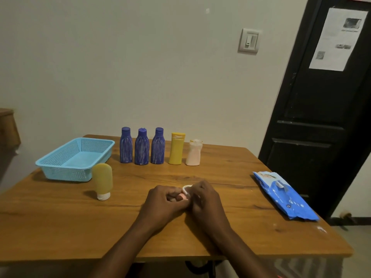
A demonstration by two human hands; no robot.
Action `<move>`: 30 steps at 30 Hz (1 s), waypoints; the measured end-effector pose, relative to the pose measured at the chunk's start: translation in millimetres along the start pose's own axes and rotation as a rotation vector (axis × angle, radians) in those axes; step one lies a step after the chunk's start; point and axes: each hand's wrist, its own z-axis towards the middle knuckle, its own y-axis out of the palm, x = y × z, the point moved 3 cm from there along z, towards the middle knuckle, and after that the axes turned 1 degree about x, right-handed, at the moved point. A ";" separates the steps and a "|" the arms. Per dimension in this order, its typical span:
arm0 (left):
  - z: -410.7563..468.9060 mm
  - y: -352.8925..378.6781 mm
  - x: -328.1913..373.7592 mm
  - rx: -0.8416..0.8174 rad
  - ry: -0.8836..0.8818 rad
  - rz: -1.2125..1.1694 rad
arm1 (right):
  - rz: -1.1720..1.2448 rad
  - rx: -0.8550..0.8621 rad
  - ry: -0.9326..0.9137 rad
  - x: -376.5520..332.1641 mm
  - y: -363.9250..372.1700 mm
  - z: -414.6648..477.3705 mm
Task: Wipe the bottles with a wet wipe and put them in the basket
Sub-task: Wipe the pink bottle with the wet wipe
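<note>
My left hand [163,199] and my right hand [204,199] meet at the middle of the table. Together their curled fingers hold a small white-and-pink object [185,191], mostly hidden, and I cannot tell what it is. At the back stand three purple bottles [141,147] with whitish smears, a yellow bottle [176,148] and a pale pink bottle [193,153]. A yellowish tube [102,180] stands on its white cap in front of the light blue basket [60,169], which holds nothing. A blue wet wipe pack [285,195] lies to the right.
The wooden table [60,221] ends close to my body and just right of the wipe pack. A plain wall with a switch [249,41] is behind the table. A black door [321,117] stands at the right.
</note>
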 end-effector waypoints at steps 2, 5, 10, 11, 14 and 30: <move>-0.6 0.3 1.3 -0.030 0.006 -0.008 | 0.104 -0.013 -0.021 0.1 -0.7 -6.5; -0.4 0.9 0.7 -0.022 0.010 -0.003 | 0.108 -0.015 0.004 7.3 -5.3 -1.6; 1.3 0.7 -1.5 0.070 0.023 0.063 | 0.092 0.135 0.303 40.4 -3.7 20.2; 1.3 0.4 -1.3 0.086 0.024 0.066 | 0.084 0.147 0.332 44.7 -2.4 22.7; 1.5 0.4 -1.3 0.117 0.048 0.091 | 0.087 0.154 0.322 41.3 -2.1 19.6; 3.0 0.0 -7.9 0.127 0.079 0.081 | 0.350 0.067 0.120 2.5 2.0 -1.4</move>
